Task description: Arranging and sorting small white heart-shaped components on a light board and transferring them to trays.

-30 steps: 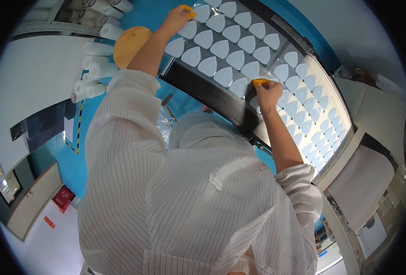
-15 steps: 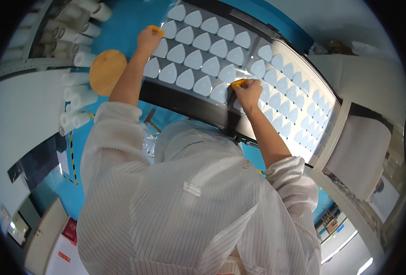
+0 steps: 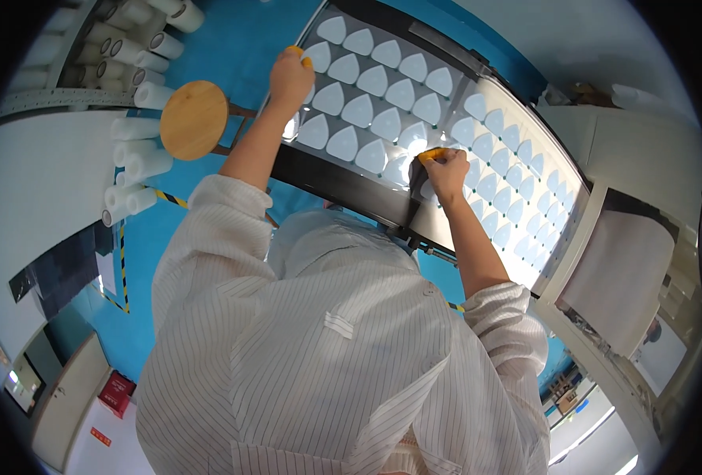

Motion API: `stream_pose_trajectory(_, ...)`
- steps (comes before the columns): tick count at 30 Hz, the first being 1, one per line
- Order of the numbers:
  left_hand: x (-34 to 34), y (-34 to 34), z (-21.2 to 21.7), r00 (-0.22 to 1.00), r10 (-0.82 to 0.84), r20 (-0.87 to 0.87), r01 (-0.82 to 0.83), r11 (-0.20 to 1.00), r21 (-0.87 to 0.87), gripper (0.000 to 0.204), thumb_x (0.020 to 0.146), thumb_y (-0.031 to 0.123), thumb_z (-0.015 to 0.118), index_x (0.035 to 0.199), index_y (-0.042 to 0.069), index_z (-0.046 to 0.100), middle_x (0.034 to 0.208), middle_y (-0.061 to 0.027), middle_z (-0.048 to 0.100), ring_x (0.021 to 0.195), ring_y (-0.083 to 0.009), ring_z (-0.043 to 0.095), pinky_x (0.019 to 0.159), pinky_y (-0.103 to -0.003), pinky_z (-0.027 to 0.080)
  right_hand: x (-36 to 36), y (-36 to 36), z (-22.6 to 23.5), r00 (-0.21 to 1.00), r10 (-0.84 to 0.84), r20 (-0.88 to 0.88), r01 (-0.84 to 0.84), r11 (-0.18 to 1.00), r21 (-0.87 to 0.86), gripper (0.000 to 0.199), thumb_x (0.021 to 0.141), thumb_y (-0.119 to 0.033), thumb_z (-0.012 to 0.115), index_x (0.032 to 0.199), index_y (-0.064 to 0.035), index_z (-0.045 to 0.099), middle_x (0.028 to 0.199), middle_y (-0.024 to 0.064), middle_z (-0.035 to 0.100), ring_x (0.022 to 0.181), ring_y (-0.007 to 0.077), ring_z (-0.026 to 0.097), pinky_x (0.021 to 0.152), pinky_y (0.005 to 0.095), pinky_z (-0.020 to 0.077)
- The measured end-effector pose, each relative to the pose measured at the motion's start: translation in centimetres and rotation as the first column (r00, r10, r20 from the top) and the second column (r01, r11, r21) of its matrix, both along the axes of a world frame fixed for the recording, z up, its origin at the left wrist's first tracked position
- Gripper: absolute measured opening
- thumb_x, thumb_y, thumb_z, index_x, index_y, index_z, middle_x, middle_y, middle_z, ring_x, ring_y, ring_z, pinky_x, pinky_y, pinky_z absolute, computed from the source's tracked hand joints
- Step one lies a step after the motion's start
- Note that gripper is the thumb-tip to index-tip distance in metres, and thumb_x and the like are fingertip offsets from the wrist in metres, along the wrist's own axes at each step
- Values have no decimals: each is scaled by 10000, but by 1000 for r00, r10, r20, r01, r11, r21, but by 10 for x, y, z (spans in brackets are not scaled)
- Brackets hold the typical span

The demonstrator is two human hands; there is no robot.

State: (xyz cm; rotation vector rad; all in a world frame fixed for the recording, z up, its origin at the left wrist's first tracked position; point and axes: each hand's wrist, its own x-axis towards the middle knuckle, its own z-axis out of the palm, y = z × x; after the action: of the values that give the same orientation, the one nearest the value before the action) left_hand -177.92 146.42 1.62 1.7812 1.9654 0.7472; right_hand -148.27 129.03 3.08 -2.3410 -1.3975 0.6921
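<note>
A clear film sheet (image 3: 344, 82) with rows of pale blue, rounded-triangle pieces lies over the dark left part of a long table. My left hand (image 3: 290, 85), yellow covers on its fingertips, is closed on the sheet's left edge. Toward the middle, my right hand (image 3: 450, 172) pinches the film, its fingertips also in yellow covers. Bright glare lies on the film beside those fingers. Right of this hand, similar pieces with small dark green tips rest over a lit white panel (image 3: 517, 257). My fingers partly hide the held film.
A round wooden stool (image 3: 193, 120) stands left of the table, near racks of white rolls (image 3: 146, 164). A black table edge (image 3: 335, 186) runs before my body. At the right end sits a machine with a grey sheet (image 3: 616, 273). Yellow-black tape (image 3: 124, 269) marks the blue floor.
My left hand has moved right, and the left part of the film has shifted right with it. My right hand has moved slightly right, still pinching. The view has shifted a little.
</note>
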Motion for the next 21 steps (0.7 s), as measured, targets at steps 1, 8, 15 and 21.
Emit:
stream_pose_trajectory(1,-2,-4,-4,999,0,-35,4,994,112,257,790,157,626,957,-29,567,936,-210,606,859,-368,603,742,-417,491,0,1,-1,999,24,33,-24,1000,-9,393,652,-283,710,906,13,663,1078,184,505,991,350,481,841,414,441)
stream_pose_trajectory(8,-2,-42,8,953,-44,-299,129,954,270,381,750,216,660,1040,-10,560,1097,-147,509,1051,-296,481,875,-439,385,-1,-1,2,999,43,19,-43,999,-33,349,664,-249,730,854,31,647,960,203,558,869,355,546,790,423,452)
stream_pose_trajectory(15,1,-164,17,949,-190,-253,222,969,106,489,855,316,525,1256,37,495,1407,-105,352,1344,-279,256,1097,-513,143,-26,-23,10,926,246,288,-332,894,302,431,743,-155,676,1148,-53,568,1000,192,515,902,323,485,805,395,393)
stream_pose_trajectory(21,-66,-294,9,969,244,49,-248,964,99,404,779,165,630,1140,10,534,1248,-163,447,1189,-322,408,1009,-472,309,-4,-24,2,789,455,413,-583,766,270,424,765,-119,608,1163,7,531,968,196,484,792,293,498,714,373,407)
